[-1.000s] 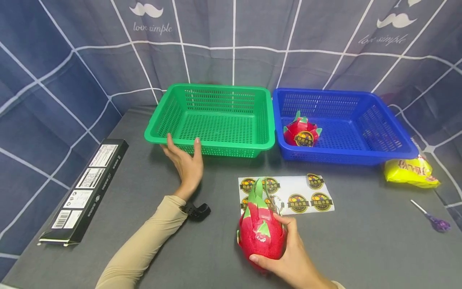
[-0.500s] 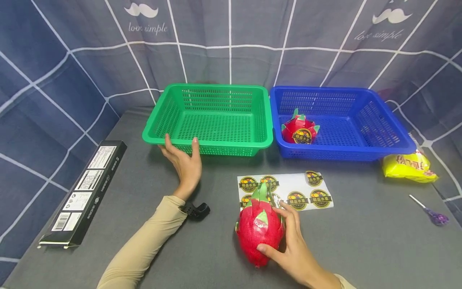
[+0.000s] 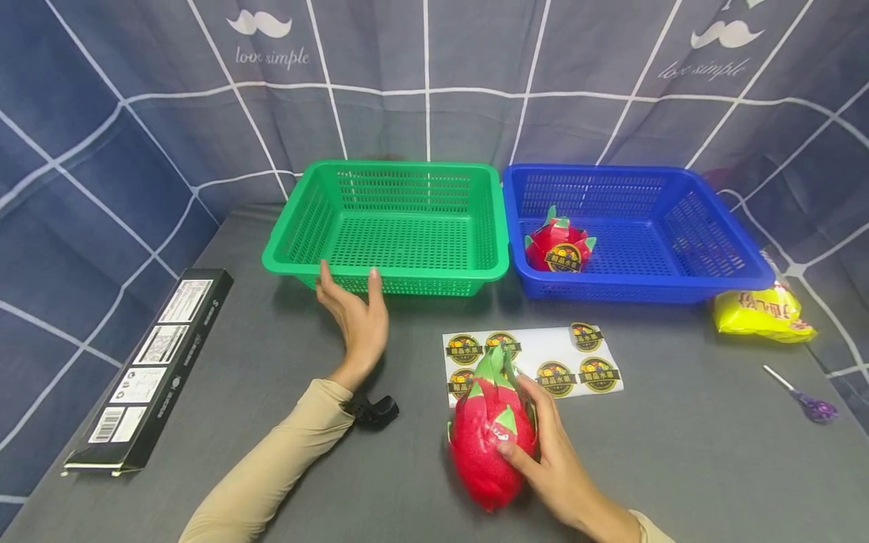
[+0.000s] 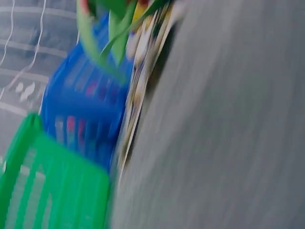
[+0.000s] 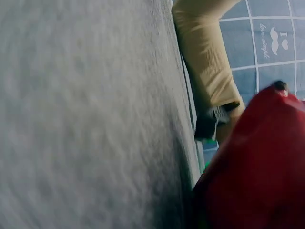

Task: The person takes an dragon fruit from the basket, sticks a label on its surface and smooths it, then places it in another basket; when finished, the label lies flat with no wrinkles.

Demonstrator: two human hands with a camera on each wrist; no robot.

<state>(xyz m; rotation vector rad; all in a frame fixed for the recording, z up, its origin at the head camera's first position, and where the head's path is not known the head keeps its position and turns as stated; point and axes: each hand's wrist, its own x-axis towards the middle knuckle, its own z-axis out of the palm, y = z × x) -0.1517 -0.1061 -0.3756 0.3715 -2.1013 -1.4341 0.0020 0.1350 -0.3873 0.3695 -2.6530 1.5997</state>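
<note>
Grey table (image 3: 679, 467): right hand (image 3: 560, 471) grips a fruit (image 3: 483, 452) that hides part of a sheet (image 3: 560, 348).
Left hand (image 3: 361, 326), thumb and fingers spread, nears the green basket (image 3: 441, 274); contact is unclear.

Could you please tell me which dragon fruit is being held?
The nearer dragon fruit, held by the right hand; the other dragon fruit sits in the blue basket.
</note>
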